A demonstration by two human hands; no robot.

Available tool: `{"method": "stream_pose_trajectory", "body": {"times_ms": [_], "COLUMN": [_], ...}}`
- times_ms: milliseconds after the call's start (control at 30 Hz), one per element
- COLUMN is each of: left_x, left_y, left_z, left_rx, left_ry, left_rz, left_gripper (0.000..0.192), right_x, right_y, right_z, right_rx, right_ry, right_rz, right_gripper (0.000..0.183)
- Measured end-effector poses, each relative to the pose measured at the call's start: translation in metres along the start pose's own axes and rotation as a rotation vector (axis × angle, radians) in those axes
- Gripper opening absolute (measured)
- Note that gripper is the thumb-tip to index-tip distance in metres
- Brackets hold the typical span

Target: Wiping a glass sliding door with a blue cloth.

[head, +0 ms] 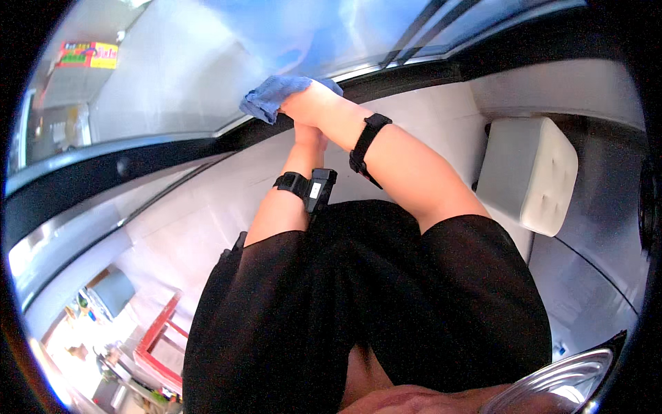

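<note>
A crumpled blue cloth lies against the lower part of a large glass pane, just above its dark frame. My right hand reaches across to the left and holds the cloth; its fingers are hidden in the folds. Below and behind the right wrist is my left hand, mostly covered by the right arm, so its fingers do not show. Each forearm wears a black strap, and the left one carries a small black device.
To the right stands a pale tufted seat by the light tiled floor. A red frame, perhaps a stool's, is at the lower left. A clear ridged object sits close at the lower right. Bright reflections cross the glass.
</note>
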State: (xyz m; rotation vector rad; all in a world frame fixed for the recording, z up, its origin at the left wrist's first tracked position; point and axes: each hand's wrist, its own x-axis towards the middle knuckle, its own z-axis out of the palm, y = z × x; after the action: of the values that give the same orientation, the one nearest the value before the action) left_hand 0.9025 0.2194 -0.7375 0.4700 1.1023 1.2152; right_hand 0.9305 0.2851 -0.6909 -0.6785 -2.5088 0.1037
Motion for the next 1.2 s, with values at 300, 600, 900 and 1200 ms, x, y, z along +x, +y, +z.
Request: {"method": "stream_pose_trajectory", "body": {"times_ms": [300,600,900,1200], "left_x": [-0.012,-0.03,-0.079,-0.038], "left_y": [0.029,0.112,0.273,0.231], "left_z": [0.069,0.158,0.32,0.338], "left_rx": [0.242,1.152,1.973,2.197], "left_ry": [-0.19,-0.154,0.088,-0.276], "left_rz": [0.294,1.234,2.108,2.104], "left_gripper": [0.061,0.073,0.043,0.05], "right_x": [-0.052,-0.034,-0.019,-0.026], "right_y": [0.041,0.064,0.079,0.124], "right_z": [-0.099,-0.208,-0.298,-0.229], "right_rx": [-0.128,-0.101,0.019,-0.061], "right_ry": [-0.055,0.434,1.102,1.237], "right_rz": [0.336,0.515,0.628,0.998], "right_gripper": [0.023,0.052,0.069,0.07]}}
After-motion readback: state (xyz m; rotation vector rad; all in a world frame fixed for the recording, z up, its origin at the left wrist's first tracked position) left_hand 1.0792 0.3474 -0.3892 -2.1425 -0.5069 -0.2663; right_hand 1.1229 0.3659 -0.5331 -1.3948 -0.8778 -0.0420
